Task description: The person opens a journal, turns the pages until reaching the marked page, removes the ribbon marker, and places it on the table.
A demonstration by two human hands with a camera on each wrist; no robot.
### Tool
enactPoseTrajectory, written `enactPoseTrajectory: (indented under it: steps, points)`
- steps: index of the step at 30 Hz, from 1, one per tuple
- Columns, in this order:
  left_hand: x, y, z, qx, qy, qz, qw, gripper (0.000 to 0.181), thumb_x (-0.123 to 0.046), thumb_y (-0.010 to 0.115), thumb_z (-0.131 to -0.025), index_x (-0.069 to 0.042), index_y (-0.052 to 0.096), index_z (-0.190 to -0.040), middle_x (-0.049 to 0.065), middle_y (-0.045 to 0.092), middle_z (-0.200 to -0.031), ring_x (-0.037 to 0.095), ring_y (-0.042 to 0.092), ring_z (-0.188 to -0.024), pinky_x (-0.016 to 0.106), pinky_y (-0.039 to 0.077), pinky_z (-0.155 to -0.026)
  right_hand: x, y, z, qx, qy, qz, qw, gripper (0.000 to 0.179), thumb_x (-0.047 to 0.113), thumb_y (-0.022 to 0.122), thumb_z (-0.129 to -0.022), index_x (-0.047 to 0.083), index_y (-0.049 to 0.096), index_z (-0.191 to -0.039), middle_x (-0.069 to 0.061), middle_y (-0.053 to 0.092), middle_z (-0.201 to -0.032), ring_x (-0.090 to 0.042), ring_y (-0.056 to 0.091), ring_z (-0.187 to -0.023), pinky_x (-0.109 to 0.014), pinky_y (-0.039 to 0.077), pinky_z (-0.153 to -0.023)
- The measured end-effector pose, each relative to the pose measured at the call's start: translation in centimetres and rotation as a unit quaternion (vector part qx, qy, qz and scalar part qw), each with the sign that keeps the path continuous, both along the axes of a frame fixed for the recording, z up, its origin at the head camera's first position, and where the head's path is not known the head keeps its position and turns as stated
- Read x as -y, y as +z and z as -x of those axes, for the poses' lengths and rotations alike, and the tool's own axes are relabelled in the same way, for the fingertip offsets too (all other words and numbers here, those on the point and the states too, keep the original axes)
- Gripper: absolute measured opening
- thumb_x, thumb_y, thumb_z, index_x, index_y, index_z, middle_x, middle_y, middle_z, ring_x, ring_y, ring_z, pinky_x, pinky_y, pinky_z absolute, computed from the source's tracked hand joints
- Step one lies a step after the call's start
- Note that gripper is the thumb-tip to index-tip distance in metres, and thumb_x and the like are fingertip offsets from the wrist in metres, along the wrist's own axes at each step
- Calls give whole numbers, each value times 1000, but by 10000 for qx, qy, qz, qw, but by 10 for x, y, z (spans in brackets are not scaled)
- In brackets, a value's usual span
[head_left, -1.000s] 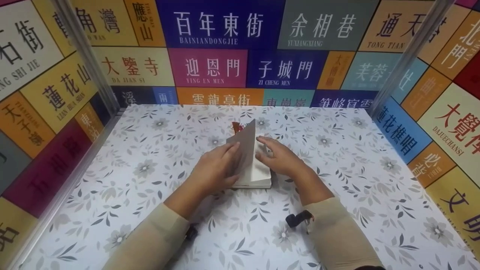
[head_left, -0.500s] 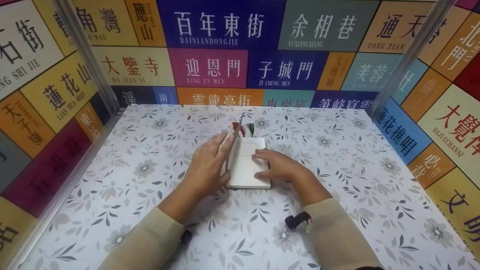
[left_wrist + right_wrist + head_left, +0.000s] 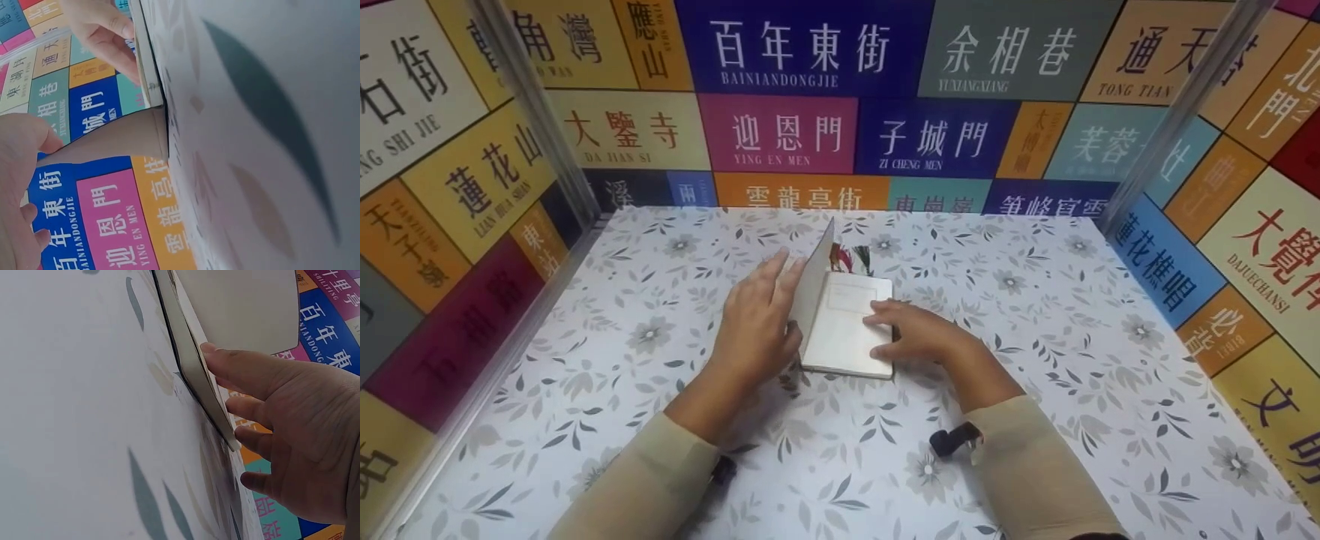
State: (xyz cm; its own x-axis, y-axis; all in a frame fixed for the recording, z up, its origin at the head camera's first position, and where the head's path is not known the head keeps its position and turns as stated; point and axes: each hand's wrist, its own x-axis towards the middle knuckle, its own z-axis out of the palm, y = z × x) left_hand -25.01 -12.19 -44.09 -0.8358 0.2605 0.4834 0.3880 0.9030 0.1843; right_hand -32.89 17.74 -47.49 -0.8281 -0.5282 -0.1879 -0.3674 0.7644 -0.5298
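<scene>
A small notebook (image 3: 847,337) lies on the table with its front cover (image 3: 814,281) standing up at a slant and a pale first page exposed. My left hand (image 3: 757,322) is at the outer side of the cover, fingers extended; in the left wrist view its thumb meets the edge of the raised cover (image 3: 121,138). The fingertips of my right hand (image 3: 919,334) rest on the right side of the page. Seen from the right wrist, that hand (image 3: 298,422) has loosely spread fingers beside the page block (image 3: 194,363).
Red and dark green tassels (image 3: 851,259) stick out beyond the notebook's top edge. A white cloth with grey flowers and leaves (image 3: 652,334) covers the table. Panels with colourful Chinese signs (image 3: 780,135) stand at the back and both sides.
The left hand has moved left as the cover swung leftward, baring the first page. The right hand has come down onto the page's right side. The notebook has shifted slightly left.
</scene>
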Motion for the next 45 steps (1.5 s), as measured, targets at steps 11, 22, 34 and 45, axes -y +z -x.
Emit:
enactPoseTrajectory:
  steps: [11,22,34,45]
  points:
    - [8,4,2,317,275,200,9989,90,-17,70,-89,-21,31,-170,7,19,-181,35,26,-165,61,29,-132,-1,0,5,146,37,-199,9997,66,40,80,-96,31,56,-157,6,30,-178,-30,21,-168,-55,16,-138]
    - [18,-5,13,1041,564,1105,9868,67,-27,71,-97,-21,50,-160,5,30,-178,34,20,-168,65,23,-133,-1,1,7,440,-33,-214,9988,66,39,79,-97,34,54,-158,12,26,-179,-27,17,-169,-55,13,-138]
    - [20,-16,26,2177,471,1259,9667,64,-49,57,-107,-22,46,-163,9,22,-181,38,15,-169,70,12,-134,5,4,2,163,-5,-533,9984,65,41,76,-97,35,53,-158,15,27,-178,-25,21,-169,-54,16,-138]
    - [22,-22,28,3252,327,895,9408,72,-52,57,-107,-27,32,-170,16,9,-182,43,10,-169,71,15,-133,11,8,-8,-252,858,-511,9947,56,30,74,-96,29,62,-151,8,41,-173,-26,33,-164,-53,24,-136]
